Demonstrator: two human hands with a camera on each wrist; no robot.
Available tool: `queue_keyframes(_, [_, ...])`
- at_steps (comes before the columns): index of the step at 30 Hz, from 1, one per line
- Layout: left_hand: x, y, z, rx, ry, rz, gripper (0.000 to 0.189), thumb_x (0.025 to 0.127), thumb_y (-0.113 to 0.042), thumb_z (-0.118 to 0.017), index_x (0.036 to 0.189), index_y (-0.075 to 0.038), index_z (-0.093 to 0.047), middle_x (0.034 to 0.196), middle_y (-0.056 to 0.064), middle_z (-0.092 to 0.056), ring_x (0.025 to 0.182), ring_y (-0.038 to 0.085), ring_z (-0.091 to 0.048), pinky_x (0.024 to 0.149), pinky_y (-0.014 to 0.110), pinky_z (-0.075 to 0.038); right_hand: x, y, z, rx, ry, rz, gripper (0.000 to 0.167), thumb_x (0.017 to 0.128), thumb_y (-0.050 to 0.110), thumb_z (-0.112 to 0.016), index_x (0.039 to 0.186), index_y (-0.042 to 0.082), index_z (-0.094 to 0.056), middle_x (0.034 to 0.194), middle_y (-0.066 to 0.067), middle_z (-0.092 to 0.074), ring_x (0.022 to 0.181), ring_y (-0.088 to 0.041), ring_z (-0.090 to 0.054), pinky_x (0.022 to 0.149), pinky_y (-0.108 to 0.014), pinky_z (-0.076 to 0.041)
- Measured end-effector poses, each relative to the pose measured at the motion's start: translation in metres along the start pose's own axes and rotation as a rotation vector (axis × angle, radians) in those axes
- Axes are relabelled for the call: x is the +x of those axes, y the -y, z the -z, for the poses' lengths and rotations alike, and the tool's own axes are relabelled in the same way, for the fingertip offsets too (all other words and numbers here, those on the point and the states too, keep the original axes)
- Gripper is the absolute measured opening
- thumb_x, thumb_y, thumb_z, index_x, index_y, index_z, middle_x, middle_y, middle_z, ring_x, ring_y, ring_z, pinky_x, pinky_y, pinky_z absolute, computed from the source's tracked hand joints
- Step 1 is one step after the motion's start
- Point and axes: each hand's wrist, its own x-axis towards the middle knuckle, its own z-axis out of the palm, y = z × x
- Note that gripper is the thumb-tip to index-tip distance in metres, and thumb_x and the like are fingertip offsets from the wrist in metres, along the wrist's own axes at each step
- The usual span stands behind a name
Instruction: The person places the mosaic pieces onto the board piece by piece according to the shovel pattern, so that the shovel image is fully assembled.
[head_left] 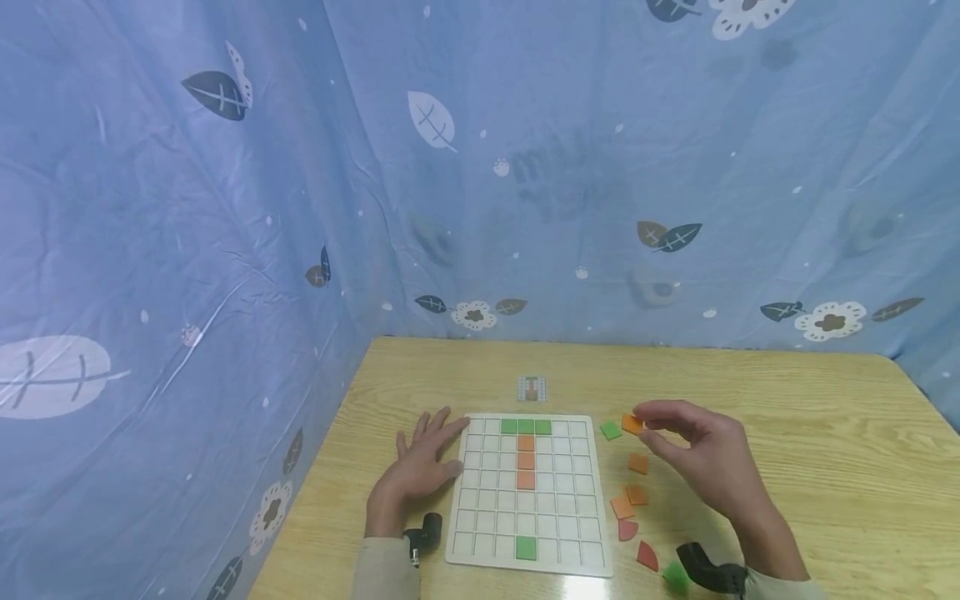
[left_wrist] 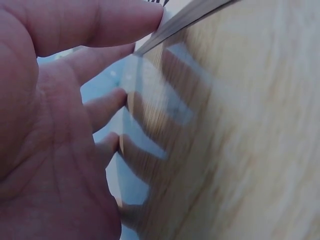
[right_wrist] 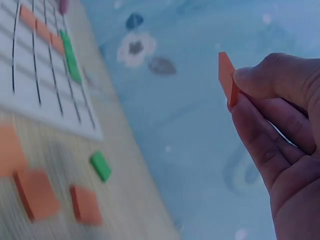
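My right hand (head_left: 708, 462) pinches an orange square tile (right_wrist: 226, 77) between thumb and fingertips, off the table to the right of a white grid board (head_left: 487, 479). Three green tiles (head_left: 526, 427) line the board's top row. Below the middle one runs a column of orange tiles (head_left: 527, 461), and a single green tile (head_left: 526, 547) sits in the bottom row. At the board's left edge lies my left hand (head_left: 416, 475), fingers spread; thumb and forefinger touch that edge. The left wrist view shows its palm and fingertips against the wood.
Right of the board lie a loose green tile (head_left: 611, 430), several orange tiles (head_left: 638, 463) and red quarter-round pieces (head_left: 647, 556). A green piece (head_left: 676, 577) is by the right wrist camera. A small patterned card (head_left: 532, 389) lies beyond the board. Blue curtain (head_left: 555, 250) borders the table.
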Motion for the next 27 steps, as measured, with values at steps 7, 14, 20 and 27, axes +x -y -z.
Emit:
queue_keyframes(7, [0.001,0.0,-0.001,0.005,0.001,0.001,0.073,0.094,-0.014,-0.071,0.164,-0.025,-0.053,0.182,0.016,-0.025,0.17,0.048,-0.001,0.126,0.081,0.015,-0.002,0.028,-0.016,0.01,0.045,0.071,0.032,0.09,-0.001,-0.086,0.115,0.019,-0.083,0.111,0.002,-0.084,0.105,0.003,-0.076,0.092,-0.012,-0.059])
queue_keyframes(14, [0.002,0.001,0.0,0.009,-0.001,-0.003,0.073,0.095,-0.014,-0.072,0.164,-0.026,-0.053,0.182,0.016,-0.024,0.17,0.048,-0.001,0.126,0.081,0.016,-0.004,0.034,-0.037,-0.021,0.113,0.089,0.034,0.091,0.005,-0.087,0.114,0.029,-0.083,0.113,0.013,-0.082,0.105,-0.002,-0.077,0.092,-0.016,-0.06])
queue_keyframes(20, [0.001,0.002,0.001,0.029,0.005,-0.014,0.073,0.095,-0.014,-0.07,0.165,-0.024,-0.052,0.182,0.017,-0.024,0.17,0.049,-0.001,0.125,0.082,0.015,-0.007,0.032,-0.058,-0.041,0.17,0.074,0.035,0.089,0.004,-0.088,0.112,0.03,-0.083,0.109,0.019,-0.081,0.102,-0.005,-0.077,0.09,-0.031,-0.066])
queue_keyframes(27, [0.002,0.004,0.0,0.027,0.006,-0.021,0.073,0.094,-0.014,-0.07,0.164,-0.024,-0.052,0.182,0.017,-0.024,0.17,0.049,-0.001,0.125,0.083,0.015,-0.01,0.024,-0.085,-0.024,0.234,0.127,0.038,0.085,-0.004,-0.086,0.11,0.026,-0.083,0.106,0.018,-0.082,0.101,-0.006,-0.078,0.09,-0.033,-0.068])
